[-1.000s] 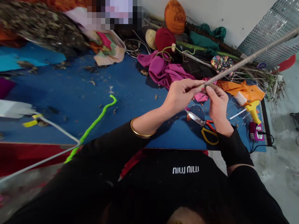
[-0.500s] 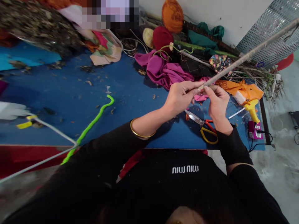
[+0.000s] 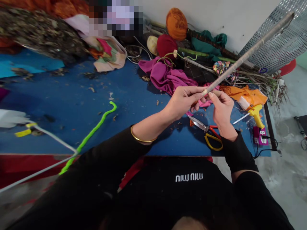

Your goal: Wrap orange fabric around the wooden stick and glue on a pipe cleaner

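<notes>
This looks like a craft workshop. The long, flat blue worktable (image 3: 134,86) across the middle of the frame is littered with scraps, and a bright green fuzzy stem (image 3: 93,130) lies at left of centre. Toward the lower right are metal scissors with red and yellow handles (image 3: 208,128), a yellow pistol-shaped glue gun (image 3: 257,115) and a magenta power strip with white sockets (image 3: 261,136). Raw materials crowd the top: a heap of dry brown leaves (image 3: 45,36) at upper left, crumpled magenta cloth (image 3: 165,76) and thin brown twigs (image 3: 262,83) at upper right, above a bare grey floor (image 3: 291,140)
</notes>
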`<action>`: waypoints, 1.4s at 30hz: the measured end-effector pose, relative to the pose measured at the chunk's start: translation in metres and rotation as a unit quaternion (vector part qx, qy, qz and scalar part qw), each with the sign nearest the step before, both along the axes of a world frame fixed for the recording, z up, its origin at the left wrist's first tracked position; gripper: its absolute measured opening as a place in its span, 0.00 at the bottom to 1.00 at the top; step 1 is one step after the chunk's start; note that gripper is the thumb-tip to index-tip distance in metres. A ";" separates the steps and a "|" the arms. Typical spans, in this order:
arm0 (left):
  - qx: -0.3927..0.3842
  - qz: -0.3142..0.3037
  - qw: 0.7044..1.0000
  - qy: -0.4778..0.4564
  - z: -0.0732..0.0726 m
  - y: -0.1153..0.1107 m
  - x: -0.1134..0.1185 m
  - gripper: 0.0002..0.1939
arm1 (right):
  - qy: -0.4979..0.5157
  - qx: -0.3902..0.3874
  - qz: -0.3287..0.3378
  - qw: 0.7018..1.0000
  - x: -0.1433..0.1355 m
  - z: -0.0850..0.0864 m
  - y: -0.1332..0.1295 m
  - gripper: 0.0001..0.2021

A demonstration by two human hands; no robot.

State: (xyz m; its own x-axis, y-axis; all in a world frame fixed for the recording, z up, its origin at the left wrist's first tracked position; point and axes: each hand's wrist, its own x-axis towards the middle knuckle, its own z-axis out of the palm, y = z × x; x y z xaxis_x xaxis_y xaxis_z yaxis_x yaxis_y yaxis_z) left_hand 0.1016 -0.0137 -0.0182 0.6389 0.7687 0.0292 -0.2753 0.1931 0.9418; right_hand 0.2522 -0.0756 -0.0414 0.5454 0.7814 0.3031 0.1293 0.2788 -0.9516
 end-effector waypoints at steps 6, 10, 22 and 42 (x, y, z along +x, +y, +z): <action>-0.049 -0.035 0.998 -0.006 0.006 -0.001 0.002 0.11 | -0.025 -0.007 0.013 1.000 0.003 0.001 0.000 0.13; -0.049 -0.060 0.997 0.017 0.007 0.000 0.001 0.03 | -0.047 0.013 -0.007 0.999 0.019 0.005 0.002 0.18; 0.076 -0.069 0.988 0.114 0.004 0.004 0.005 0.10 | -0.005 0.035 0.084 0.996 0.029 0.003 -0.010 0.08; 0.496 0.026 0.734 0.463 -0.018 0.029 0.015 0.19 | 0.079 -0.138 -0.047 0.986 0.027 -0.025 0.017 0.33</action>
